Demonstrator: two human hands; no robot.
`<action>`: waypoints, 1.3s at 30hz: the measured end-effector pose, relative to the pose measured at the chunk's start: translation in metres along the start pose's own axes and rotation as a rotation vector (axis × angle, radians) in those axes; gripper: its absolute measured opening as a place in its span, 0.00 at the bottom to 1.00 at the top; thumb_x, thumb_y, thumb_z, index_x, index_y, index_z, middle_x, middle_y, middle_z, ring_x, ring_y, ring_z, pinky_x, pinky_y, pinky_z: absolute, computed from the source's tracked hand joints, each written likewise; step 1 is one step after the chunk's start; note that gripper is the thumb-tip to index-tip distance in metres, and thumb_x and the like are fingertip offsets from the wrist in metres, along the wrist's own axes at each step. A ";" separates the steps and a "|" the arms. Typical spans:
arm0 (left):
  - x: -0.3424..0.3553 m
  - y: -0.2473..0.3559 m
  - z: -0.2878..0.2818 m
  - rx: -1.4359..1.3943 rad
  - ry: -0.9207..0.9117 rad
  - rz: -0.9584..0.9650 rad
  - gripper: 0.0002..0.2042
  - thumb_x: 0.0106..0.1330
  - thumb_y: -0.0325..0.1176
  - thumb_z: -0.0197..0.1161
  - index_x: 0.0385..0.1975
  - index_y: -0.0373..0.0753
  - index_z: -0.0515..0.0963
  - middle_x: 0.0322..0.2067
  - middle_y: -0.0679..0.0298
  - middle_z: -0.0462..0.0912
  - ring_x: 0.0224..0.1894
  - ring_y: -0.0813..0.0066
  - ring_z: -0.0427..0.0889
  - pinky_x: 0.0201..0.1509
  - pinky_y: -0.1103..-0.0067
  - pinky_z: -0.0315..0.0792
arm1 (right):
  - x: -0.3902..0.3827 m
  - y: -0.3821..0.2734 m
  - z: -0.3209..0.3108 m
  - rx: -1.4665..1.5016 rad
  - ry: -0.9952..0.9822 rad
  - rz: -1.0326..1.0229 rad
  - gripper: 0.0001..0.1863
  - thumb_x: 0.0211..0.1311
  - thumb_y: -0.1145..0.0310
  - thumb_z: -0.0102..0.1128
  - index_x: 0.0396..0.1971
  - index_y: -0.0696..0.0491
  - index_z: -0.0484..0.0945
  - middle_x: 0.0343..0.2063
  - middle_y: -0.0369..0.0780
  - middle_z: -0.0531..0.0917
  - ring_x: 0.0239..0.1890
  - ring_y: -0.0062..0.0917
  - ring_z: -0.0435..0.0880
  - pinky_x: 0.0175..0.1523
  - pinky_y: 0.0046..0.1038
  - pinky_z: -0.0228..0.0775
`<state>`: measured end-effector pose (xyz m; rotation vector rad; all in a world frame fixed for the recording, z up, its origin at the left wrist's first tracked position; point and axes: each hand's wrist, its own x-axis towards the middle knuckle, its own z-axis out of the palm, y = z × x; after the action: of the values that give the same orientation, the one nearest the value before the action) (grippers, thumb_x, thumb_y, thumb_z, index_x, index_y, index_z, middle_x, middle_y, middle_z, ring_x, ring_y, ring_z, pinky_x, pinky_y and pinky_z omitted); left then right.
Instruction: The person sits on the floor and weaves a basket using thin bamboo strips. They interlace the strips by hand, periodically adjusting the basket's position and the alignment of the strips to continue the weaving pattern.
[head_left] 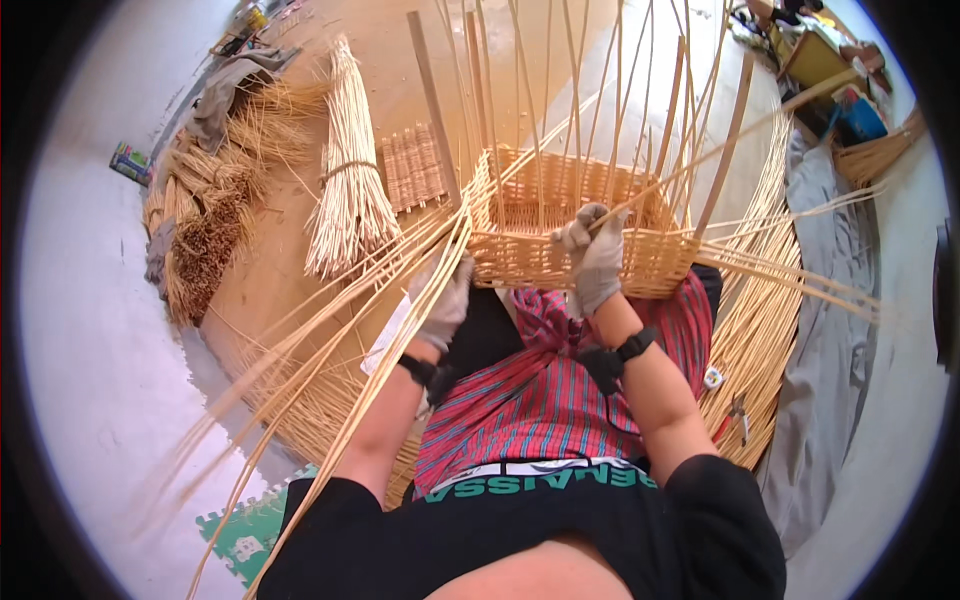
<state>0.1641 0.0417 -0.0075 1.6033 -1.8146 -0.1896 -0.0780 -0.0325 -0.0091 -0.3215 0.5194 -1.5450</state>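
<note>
One rectangular wicker basket [520,262], unfinished, on person's lap; long axis left to right, open top facing up. Four flat wooden stakes [727,150] rising at corners. Two gloved hands: right hand [592,258] at near wall, fingers curled closed round one cane [645,194]; left hand [447,302] at left end, behind loose canes [455,243], grip cannot be told. One bound rod bundle [352,190]; one woven panel [412,168].

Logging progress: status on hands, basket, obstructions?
Left hand at basket's left end, grip unclear. Right hand at basket front, closed on long rod. Basket upright. Loose rods cross left forearm.
</note>
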 end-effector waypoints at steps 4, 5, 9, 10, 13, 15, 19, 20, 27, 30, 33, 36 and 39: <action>0.033 0.057 0.048 -0.005 0.214 0.033 0.19 0.73 0.42 0.61 0.57 0.38 0.75 0.41 0.53 0.87 0.43 0.59 0.88 0.49 0.69 0.80 | -0.026 0.004 -0.032 0.113 -0.181 -0.017 0.26 0.76 0.43 0.47 0.47 0.53 0.78 0.25 0.39 0.81 0.36 0.33 0.83 0.52 0.41 0.75; 0.053 0.054 0.050 -0.174 -0.065 -0.219 0.19 0.74 0.46 0.60 0.54 0.38 0.76 0.41 0.51 0.87 0.45 0.57 0.87 0.50 0.68 0.79 | -0.040 -0.005 -0.032 0.046 -0.087 0.058 0.20 0.75 0.51 0.51 0.49 0.53 0.76 0.34 0.40 0.82 0.44 0.33 0.82 0.55 0.40 0.75; 0.074 0.044 0.047 -0.519 -0.531 -0.533 0.17 0.73 0.49 0.62 0.46 0.41 0.76 0.35 0.57 0.85 0.29 0.67 0.87 0.36 0.68 0.81 | -0.075 -0.056 -0.038 -0.429 -0.119 0.049 0.18 0.66 0.79 0.60 0.55 0.52 0.73 0.54 0.41 0.82 0.60 0.28 0.78 0.63 0.31 0.74; 0.071 0.049 0.038 -0.619 -0.577 -0.590 0.16 0.73 0.47 0.63 0.45 0.40 0.75 0.34 0.58 0.85 0.27 0.71 0.87 0.32 0.70 0.81 | -0.071 -0.060 -0.041 -0.509 -0.095 0.013 0.16 0.68 0.78 0.59 0.54 0.52 0.74 0.52 0.41 0.82 0.58 0.27 0.79 0.61 0.30 0.75; 0.063 0.037 0.055 -0.802 -0.504 -0.498 0.12 0.75 0.41 0.62 0.43 0.39 0.73 0.31 0.63 0.83 0.28 0.73 0.87 0.24 0.76 0.79 | -0.034 -0.057 -0.047 -0.701 0.105 -0.078 0.06 0.74 0.76 0.56 0.46 0.53 0.78 0.45 0.40 0.85 0.49 0.21 0.84 0.57 0.25 0.77; 0.059 0.027 0.077 -0.823 -0.418 -0.564 0.12 0.75 0.41 0.61 0.41 0.38 0.74 0.28 0.64 0.83 0.28 0.73 0.87 0.24 0.76 0.80 | -0.004 -0.052 -0.010 -0.825 -0.061 -0.267 0.09 0.73 0.77 0.57 0.49 0.54 0.78 0.46 0.40 0.85 0.49 0.24 0.84 0.58 0.26 0.77; 0.061 0.040 0.086 -0.765 -0.226 -0.633 0.15 0.73 0.45 0.63 0.40 0.38 0.79 0.25 0.62 0.84 0.23 0.74 0.84 0.25 0.75 0.76 | 0.068 -0.034 0.091 -1.551 -0.415 -0.906 0.27 0.73 0.75 0.56 0.69 0.48 0.64 0.51 0.41 0.83 0.52 0.27 0.84 0.54 0.28 0.79; 0.063 0.035 0.090 -0.704 -0.219 -0.561 0.15 0.73 0.46 0.63 0.39 0.38 0.79 0.25 0.62 0.84 0.23 0.74 0.84 0.26 0.74 0.76 | 0.076 -0.033 0.107 -1.599 -0.436 -0.982 0.32 0.73 0.75 0.56 0.74 0.46 0.59 0.52 0.41 0.83 0.52 0.26 0.84 0.54 0.27 0.79; 0.060 0.041 0.087 -0.807 -0.240 -0.561 0.15 0.70 0.44 0.67 0.36 0.37 0.78 0.27 0.61 0.83 0.26 0.72 0.82 0.34 0.71 0.76 | 0.027 -0.039 0.004 -1.062 -0.304 -0.340 0.30 0.74 0.76 0.47 0.74 0.51 0.55 0.47 0.42 0.81 0.52 0.29 0.83 0.53 0.31 0.78; 0.045 0.021 0.100 -0.615 -0.125 -0.580 0.20 0.73 0.51 0.61 0.36 0.36 0.77 0.25 0.57 0.82 0.27 0.62 0.83 0.36 0.68 0.75 | 0.040 -0.025 0.055 -1.250 -0.579 -0.640 0.32 0.67 0.81 0.54 0.70 0.49 0.65 0.67 0.49 0.68 0.72 0.37 0.68 0.69 0.31 0.67; 0.053 0.020 0.102 -0.559 -0.091 -0.530 0.21 0.73 0.52 0.60 0.35 0.36 0.77 0.23 0.57 0.82 0.26 0.62 0.83 0.34 0.68 0.76 | 0.066 -0.018 0.128 -1.886 -0.499 -0.850 0.28 0.68 0.83 0.51 0.67 0.50 0.68 0.64 0.49 0.73 0.65 0.47 0.75 0.62 0.34 0.73; 0.051 0.045 0.087 -0.673 -0.129 -0.588 0.17 0.70 0.47 0.67 0.32 0.37 0.77 0.22 0.62 0.83 0.22 0.74 0.81 0.29 0.75 0.75 | 0.068 -0.026 0.062 -1.335 -0.415 -0.655 0.22 0.72 0.79 0.49 0.63 0.51 0.68 0.44 0.43 0.79 0.46 0.35 0.79 0.54 0.33 0.76; 0.058 0.039 0.097 -0.693 -0.126 -0.552 0.13 0.66 0.39 0.73 0.31 0.38 0.77 0.23 0.65 0.83 0.22 0.78 0.81 0.29 0.78 0.76 | 0.029 -0.026 -0.063 -0.750 -0.309 -0.704 0.17 0.73 0.79 0.50 0.58 0.50 0.63 0.28 0.37 0.73 0.30 0.19 0.74 0.51 0.32 0.78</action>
<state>0.0764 -0.0346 -0.0360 1.5344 -1.1392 -1.0621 -0.1337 -0.0536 -0.0529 -1.4169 0.7743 -1.8623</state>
